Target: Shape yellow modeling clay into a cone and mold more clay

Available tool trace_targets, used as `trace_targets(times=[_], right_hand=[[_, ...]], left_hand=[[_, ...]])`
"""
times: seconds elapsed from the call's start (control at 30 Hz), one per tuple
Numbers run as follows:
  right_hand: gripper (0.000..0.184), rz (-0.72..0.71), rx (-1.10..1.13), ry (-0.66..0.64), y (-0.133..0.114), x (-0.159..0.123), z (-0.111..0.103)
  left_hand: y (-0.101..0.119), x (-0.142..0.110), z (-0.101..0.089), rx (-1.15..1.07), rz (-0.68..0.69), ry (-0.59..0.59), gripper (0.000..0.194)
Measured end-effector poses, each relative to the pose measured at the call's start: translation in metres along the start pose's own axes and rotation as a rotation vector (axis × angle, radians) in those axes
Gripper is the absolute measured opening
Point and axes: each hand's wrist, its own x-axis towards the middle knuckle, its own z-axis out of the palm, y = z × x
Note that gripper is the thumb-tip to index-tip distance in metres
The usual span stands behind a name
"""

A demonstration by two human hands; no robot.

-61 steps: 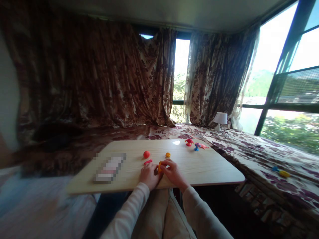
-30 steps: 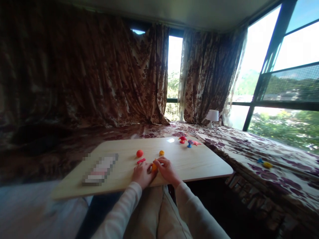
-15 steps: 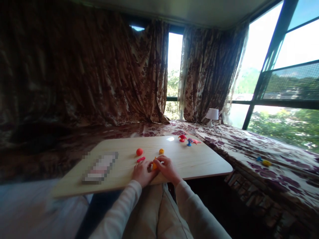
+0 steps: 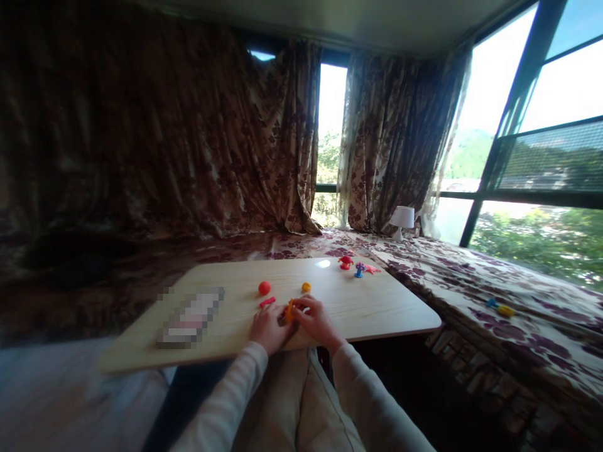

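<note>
Patterned brown curtains [image 4: 282,157] hang across the far side, with a dark-framed window [image 4: 475,201] at the right. Below them spreads a floral-covered bed-like surface [image 4: 518,339], and in front of the person's lap stands a pale wood-grain table [image 4: 391,314] with rounded corners. On its left part lies a rectangular item [image 4: 191,317], pixelated beyond recognition. A white table lamp [image 4: 402,218] stands on the floral cover beyond the table.

The left hand [image 4: 268,329] and right hand [image 4: 316,319] meet over the table's near edge. The left grip is curled round the lower left side of an orange toy piece [image 4: 289,311], its fingers partly hidden; the right grip pinches the same piece, thumb and fingertips drawn together. The piece is bright orange, small and narrow at the top — its full shape is covered by the fingers.

Beyond the hands lie a red ball [image 4: 264,288], a round yellow-orange piece [image 4: 306,287] and a pinkish-red stick [image 4: 267,302], the last near the left fingers. At the far right corner are a red figure [image 4: 345,262] on a base, a blue figure [image 4: 359,270] and a flat pink piece [image 4: 372,269].
</note>
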Motion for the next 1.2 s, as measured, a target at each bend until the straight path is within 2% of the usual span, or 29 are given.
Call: trace_targets(times=[0.3, 1.2], right_hand=[[0.014, -0.013, 0.015, 0.008, 0.0019, 0.0008, -0.0008], [0.016, -0.030, 0.021, 0.056, -0.0067, 0.0002, -0.0041]], left_hand=[[0.0016, -0.0015, -0.0012, 0.017, 0.019, -0.004, 0.021], [0.0055, -0.0032, -0.0045, 0.035, 0.061, -0.015, 0.018]])
